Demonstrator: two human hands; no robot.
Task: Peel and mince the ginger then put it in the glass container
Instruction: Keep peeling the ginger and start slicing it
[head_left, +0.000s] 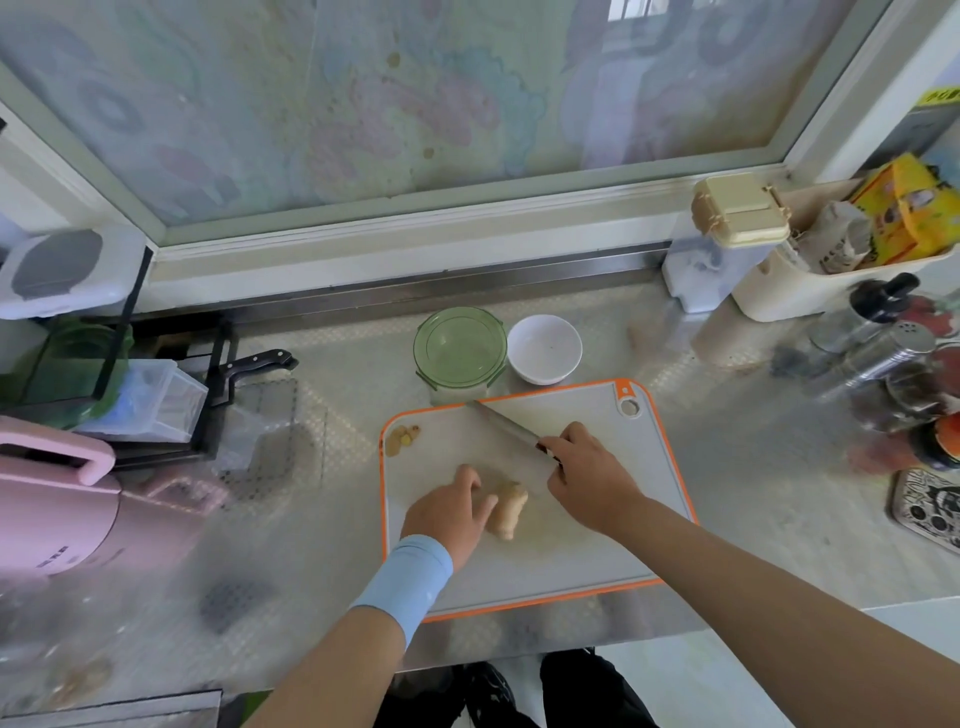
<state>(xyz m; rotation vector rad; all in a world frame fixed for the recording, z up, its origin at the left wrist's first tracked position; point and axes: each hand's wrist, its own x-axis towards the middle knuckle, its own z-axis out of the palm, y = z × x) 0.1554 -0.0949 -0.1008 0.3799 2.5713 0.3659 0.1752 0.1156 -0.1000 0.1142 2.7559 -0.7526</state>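
- Steel counter under a window; everything sits on it.
- Pink appliance at the far left edge, well apart from the work area.
- Grey cutting board with orange rim, centre of the counter, hang-hole at its far right corner.
- Right hand over the board's right half, fingers wrapped round the knife handle.
- Left hand, light-blue wrist sleeve, curled onto the ginger's left side, pinning it to the board.
- Glass container with green lid on, just beyond the board's far edge, left of the bowl.
- White bowl just beside the container, off the board.
- Knife: blade points up-left across the board, tip near the far edge; whether it touches the board, cannot tell.
- Ginger: one whole tan piece, mid-board, between the two hands.
- Small ginger bits at the board's left edge, apart from the main piece.
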